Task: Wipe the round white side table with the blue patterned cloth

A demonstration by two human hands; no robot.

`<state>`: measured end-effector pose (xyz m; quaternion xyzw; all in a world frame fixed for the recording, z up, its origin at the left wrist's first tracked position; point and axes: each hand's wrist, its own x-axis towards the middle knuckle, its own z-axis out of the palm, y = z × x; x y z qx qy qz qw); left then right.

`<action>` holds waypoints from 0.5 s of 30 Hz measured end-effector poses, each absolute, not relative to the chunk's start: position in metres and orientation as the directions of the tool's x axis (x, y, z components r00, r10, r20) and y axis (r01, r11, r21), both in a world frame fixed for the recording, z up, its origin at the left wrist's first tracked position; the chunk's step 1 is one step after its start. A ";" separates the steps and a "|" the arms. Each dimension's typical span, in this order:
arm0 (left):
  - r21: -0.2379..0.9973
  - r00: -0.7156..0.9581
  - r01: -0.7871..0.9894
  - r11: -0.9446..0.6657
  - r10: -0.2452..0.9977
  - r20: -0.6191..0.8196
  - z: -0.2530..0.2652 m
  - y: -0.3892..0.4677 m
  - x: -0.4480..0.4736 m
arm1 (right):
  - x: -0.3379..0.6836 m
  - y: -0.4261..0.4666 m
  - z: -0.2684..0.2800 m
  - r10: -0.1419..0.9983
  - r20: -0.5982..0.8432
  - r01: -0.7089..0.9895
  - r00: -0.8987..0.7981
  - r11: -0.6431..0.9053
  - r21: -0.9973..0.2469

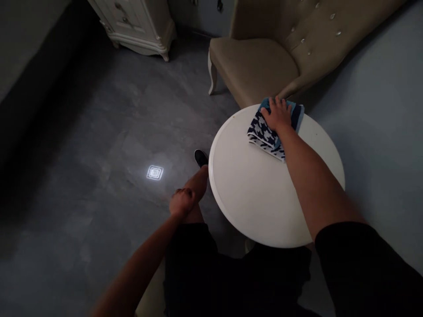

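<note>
A folded towel (262, 127) with a dark blue and white houndstooth pattern and blue borders lies near the far edge of the round white table (251, 193). On top of it rests my right hand (278, 115), palm down with the fingers spread, pressing against the cloth. Part of the towel is hidden under that hand and forearm. My left hand (182, 201) is curled closed over my left knee, away from the table, and nothing shows in it.
Beyond the table stands a beige tufted chair (254, 66). A white cabinet (142, 26) is at the back left. My shoe (200, 157) is beside the table's left edge. A bright square patch of light (155, 172) shows on the grey floor (109, 132).
</note>
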<state>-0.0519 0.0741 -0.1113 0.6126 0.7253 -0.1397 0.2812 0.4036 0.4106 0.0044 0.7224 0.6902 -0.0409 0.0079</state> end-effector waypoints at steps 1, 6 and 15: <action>0.144 -0.093 0.967 0.212 0.814 -0.574 -0.112 0.074 -0.052 | 0.401 0.402 0.006 0.996 -0.071 0.998 0.048 -0.052 -0.045; 0.163 -0.066 0.969 0.187 0.826 -0.560 -0.106 0.073 -0.041 | 0.373 0.318 0.018 0.995 -0.075 0.997 0.067 -0.070 -0.045; 0.183 -0.051 0.966 0.181 0.832 -0.552 -0.095 0.062 -0.031 | 0.309 0.096 0.028 0.990 -0.122 0.997 -0.072 0.068 -0.041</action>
